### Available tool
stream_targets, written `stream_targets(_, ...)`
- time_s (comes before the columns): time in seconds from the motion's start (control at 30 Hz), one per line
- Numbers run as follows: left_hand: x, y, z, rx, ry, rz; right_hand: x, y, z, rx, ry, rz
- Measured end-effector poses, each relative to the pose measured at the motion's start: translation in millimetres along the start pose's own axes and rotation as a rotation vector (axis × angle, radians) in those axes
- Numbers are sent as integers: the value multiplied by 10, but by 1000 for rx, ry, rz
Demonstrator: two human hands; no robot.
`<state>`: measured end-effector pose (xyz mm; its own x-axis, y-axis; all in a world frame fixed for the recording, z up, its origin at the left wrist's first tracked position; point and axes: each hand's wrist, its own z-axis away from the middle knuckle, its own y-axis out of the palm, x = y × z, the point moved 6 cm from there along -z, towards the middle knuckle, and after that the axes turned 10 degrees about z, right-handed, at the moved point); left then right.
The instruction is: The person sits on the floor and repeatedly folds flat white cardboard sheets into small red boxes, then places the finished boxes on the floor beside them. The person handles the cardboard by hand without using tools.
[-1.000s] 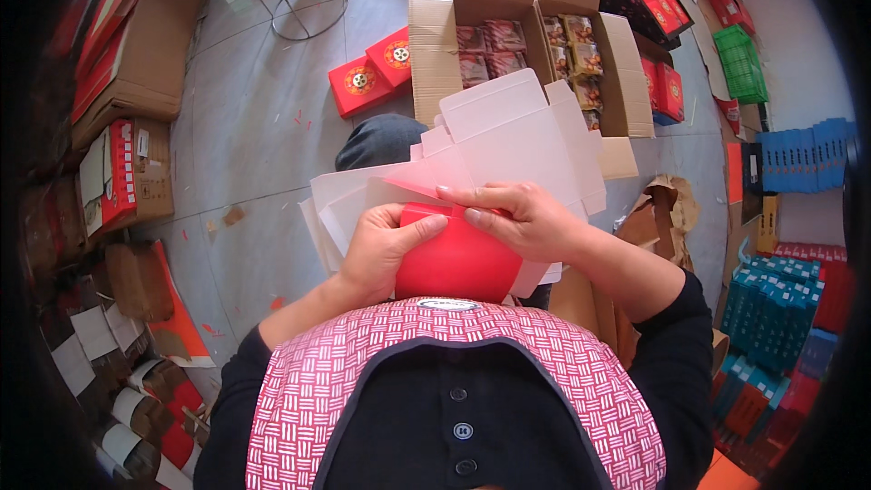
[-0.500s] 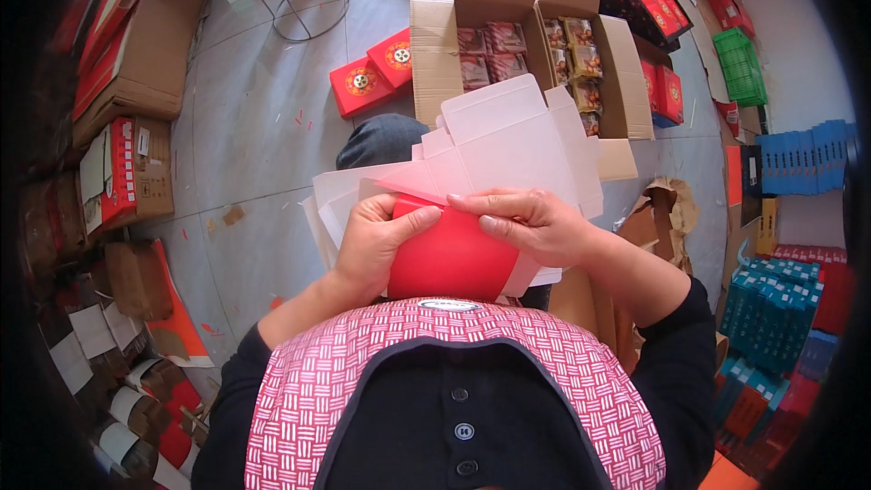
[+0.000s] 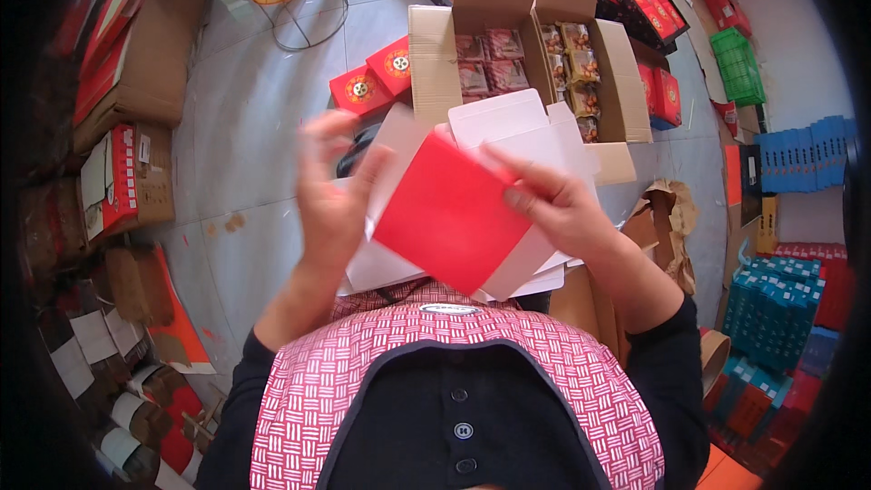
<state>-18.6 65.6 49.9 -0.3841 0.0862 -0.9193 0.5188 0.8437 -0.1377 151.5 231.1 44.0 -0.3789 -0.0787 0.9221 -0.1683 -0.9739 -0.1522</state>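
Red carton blank (image 3: 446, 216) now swung diagonal. Left hand (image 3: 332, 204) has let go: fingers spread, blurred, left of blank. Right hand (image 3: 564, 209) pinches blank's right edge, apparently steadying it alone.

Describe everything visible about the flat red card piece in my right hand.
The flat red card piece has a plain panel, with pale flaps showing at opposite sides. It slants over white unfolded carton sheets, its upper-right corner pinched by your right hand. Whether your blurred left hand touches it is unclear.
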Motion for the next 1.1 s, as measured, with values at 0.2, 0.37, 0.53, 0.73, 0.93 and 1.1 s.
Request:
stream_targets(0.2,167,274,256,39,-311,555,-292,149,55,-419,-205,-333)
stream_targets(0.37,311,388,347,216,-450,660,-507,23,55,-464,-57,-436)
stream_targets(0.53,536,425,473,226,-576,660,-584,1,2,-423,-80,-351)
stream_targets(0.73,524,384,400,201,-656,845,-585,-18,21,-423,-188,-91)
stream_targets(0.93,580,338,410,210,-490,829,-467,-103,12,-426,-502,-15)
stream_targets(1.1,448,356,375,260,-423,772,-228,-171,-253,-73,-158,-235)
